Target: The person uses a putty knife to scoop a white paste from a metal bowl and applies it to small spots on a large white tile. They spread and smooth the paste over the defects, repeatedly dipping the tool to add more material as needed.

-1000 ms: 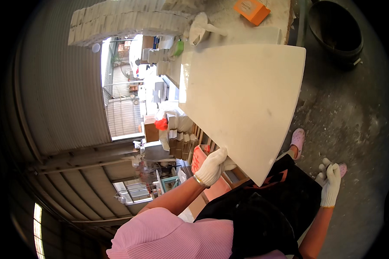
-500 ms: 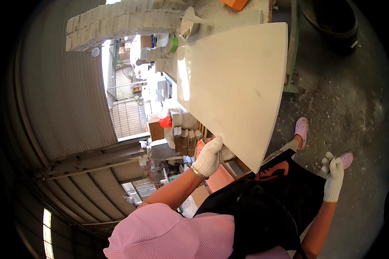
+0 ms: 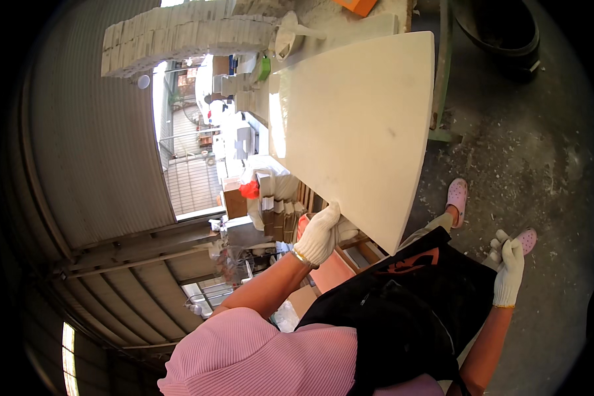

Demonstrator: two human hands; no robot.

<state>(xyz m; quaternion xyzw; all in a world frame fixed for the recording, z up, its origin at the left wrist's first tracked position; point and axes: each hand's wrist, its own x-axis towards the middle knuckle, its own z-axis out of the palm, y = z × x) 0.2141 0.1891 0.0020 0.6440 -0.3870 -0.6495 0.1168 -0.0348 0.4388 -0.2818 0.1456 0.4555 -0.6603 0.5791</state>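
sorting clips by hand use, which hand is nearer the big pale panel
Left: the left hand is at the pale panel, touching its lower-left edge; the right hand is apart from it, off to the lower right.

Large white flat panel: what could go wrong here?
Only the white-gloved left hand touches the large white flat panel, the white-gloved right hand being off it, so it might slip or swivel. Its near pointed corner could snag the black cloth apron. If dropped, it might hit a pink clog.

Black bin [image 3: 523, 63], orange box [image 3: 358, 6], stacked pale blocks [image 3: 185, 34]
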